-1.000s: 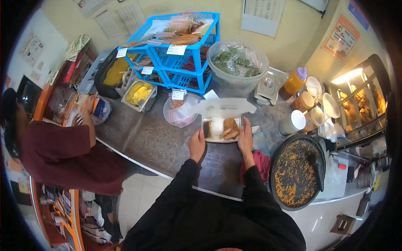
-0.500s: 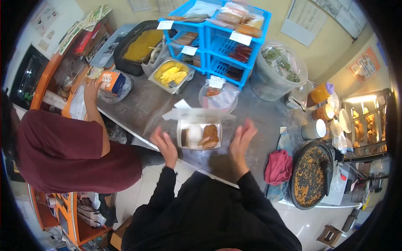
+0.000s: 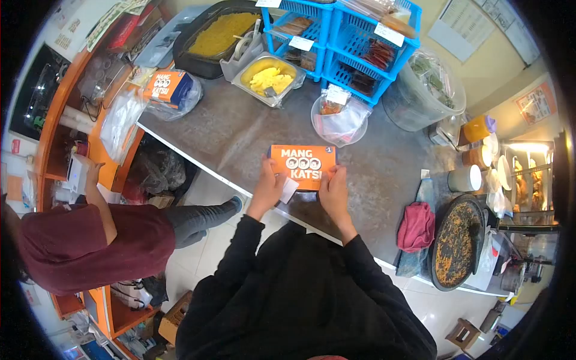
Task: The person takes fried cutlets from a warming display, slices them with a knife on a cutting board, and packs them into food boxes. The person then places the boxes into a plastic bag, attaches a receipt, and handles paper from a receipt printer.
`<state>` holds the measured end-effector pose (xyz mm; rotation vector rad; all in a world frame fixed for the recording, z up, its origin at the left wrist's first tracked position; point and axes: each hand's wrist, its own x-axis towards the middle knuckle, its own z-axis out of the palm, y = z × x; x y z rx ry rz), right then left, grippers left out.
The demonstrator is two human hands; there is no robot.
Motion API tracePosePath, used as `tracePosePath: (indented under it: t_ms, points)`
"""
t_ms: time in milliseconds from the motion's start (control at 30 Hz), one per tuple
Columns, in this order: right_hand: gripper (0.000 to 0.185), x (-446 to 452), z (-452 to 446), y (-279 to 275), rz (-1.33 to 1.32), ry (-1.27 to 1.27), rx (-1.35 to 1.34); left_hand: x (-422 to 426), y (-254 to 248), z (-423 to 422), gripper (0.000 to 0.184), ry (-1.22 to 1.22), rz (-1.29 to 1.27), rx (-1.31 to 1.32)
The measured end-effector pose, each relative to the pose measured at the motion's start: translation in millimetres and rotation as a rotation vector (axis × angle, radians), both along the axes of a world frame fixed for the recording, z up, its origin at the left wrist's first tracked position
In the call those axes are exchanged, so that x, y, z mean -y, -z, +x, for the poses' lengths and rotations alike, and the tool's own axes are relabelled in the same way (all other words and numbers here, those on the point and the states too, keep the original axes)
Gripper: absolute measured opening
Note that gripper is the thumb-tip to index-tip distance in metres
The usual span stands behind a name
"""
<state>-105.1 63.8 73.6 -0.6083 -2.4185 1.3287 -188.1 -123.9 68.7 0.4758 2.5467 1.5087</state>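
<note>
Orange lettered box point(image 3: 303, 165), one, at near edge of table point(image 3: 222, 129); left hand point(image 3: 268, 185) grips its 8 o'clock, right hand point(image 3: 334, 191) its 4. From box: metal tray point(image 3: 257, 93), 11 o'clock; maroon cloth point(image 3: 416, 227), 4.

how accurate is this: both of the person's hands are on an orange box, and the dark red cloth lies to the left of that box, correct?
Not quite: the dark red cloth lies to the right of the orange box, as the head view shows. The rest holds: the left hand and the right hand are both on that box.
</note>
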Motion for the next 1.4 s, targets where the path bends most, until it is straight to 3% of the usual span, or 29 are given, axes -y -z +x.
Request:
tracePosePath:
  t_ms: [100, 200, 300, 367, 433, 567, 667, 767, 867, 933, 1000, 1100, 1200, 1300, 1400]
  points:
    - [0.042, -3, -9, 24, -0.211, 0.072, -0.169, -11, 17, -6, 0.051, -0.072, 0.313, 0.105]
    - [0.048, -24, -21, 30, -0.424, 0.085, -0.085, -7, 17, -22, 0.058, -0.074, 0.318, 0.268]
    - [0.049, -35, -27, 24, -0.264, 0.065, 0.038, 0, 11, -38, 0.073, 0.008, 0.208, 0.316]
    - [0.05, -33, -26, -10, -0.186, 0.091, 0.171, 5, 19, -47, 0.071, -0.007, 0.15, 0.256]
    - [0.054, -38, -28, -32, -0.123, 0.093, 0.351, 7, -17, -47, 0.074, 0.002, 0.016, 0.235]
    - [0.061, -41, -30, -43, 0.03, 0.073, 0.413, 8, -49, -50, 0.078, 0.011, -0.2, 0.174]
    - [0.06, -37, -29, -48, 0.102, 0.07, 0.416, 7, -65, -45, 0.072, 0.04, -0.203, 0.186]
    - [0.05, -35, -24, -39, 0.175, 0.036, 0.377, 6, -55, -38, 0.059, 0.107, -0.15, 0.125]
    - [0.041, -20, -22, -47, 0.298, 0.006, 0.551, 3, -37, -34, 0.052, 0.131, -0.249, 0.18]
    - [0.038, -6, -14, -24, 0.304, 0.061, 0.391, 0, 13, -25, 0.056, 0.055, -0.155, 0.123]
    - [0.038, -2, -8, -4, 0.336, 0.106, 0.224, 3, 26, -18, 0.066, 0.089, -0.001, 0.178]
    - [0.042, -13, -4, 2, 0.376, 0.027, 0.285, 8, 31, -19, 0.066, 0.084, 0.042, 0.027]
    - [0.057, -17, 7, -12, 0.503, -0.088, 0.011, 23, 20, -32, 0.063, 0.255, 0.15, -0.07]
    - [0.074, -23, 14, -49, 0.801, -0.566, 0.014, 41, -34, -37, 0.06, 0.583, -0.12, -0.346]
    - [0.083, -17, -3, -49, 0.885, -0.725, 0.001, 34, -45, -41, 0.06, 0.767, -0.275, -0.402]
